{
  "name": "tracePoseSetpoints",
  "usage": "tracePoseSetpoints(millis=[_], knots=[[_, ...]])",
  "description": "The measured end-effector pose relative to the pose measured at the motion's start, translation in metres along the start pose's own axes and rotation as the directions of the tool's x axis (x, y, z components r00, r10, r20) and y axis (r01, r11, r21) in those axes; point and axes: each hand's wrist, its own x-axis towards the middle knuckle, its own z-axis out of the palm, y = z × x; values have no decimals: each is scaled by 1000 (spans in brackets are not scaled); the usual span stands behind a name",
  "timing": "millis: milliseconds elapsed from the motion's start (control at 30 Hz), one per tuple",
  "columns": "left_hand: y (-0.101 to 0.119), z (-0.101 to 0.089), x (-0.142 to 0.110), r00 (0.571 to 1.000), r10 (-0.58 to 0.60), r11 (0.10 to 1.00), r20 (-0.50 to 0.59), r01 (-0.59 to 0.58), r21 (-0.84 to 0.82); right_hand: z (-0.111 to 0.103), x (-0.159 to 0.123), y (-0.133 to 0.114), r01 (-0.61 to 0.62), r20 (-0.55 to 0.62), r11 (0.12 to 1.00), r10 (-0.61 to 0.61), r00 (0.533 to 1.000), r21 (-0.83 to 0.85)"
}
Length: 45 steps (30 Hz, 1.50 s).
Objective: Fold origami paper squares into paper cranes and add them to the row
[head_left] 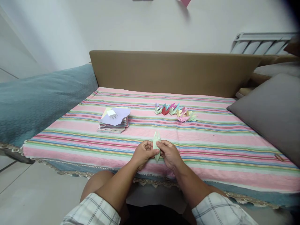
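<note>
A pale green folded paper, long and narrow with pointed ends, is held upright between my two hands near the front of the seat. My left hand pinches its left side, the thumb lying across its lower part. On the other side my right hand grips the right edge, thumb against the paper's face. Beyond them lies a cluster of folded paper cranes in red, pink, green, blue and yellow. To the left stands a stack of coloured paper sheets, with a white plug adapter on top.
A striped cloth covers the sofa seat. The brown backrest rises behind, a blue-covered armrest stands at left, and a grey cushion leans at right. Near the cushion lies a small brown object.
</note>
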Motion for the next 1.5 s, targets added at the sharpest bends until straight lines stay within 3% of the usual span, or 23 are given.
tracePoseSetpoints(millis=[267, 533, 800, 1500], knots=[[0, -1, 2, 999, -39, 994, 30, 36, 101, 0, -3, -5, -48, 77, 999, 49, 996, -8], [-1, -2, 0, 997, -54, 988, 54, 46, 151, -2, 0, -1, 25, 21, 998, -24, 1000, -61], [-4, -6, 2, 997, -43, 978, 61, 29, 209, -6, 1, -8, -34, 120, 990, 51, 991, -136], [0, -2, -5, 986, -121, 929, 113, 72, 364, -11, 6, -8, 59, 40, 989, -54, 998, -133]])
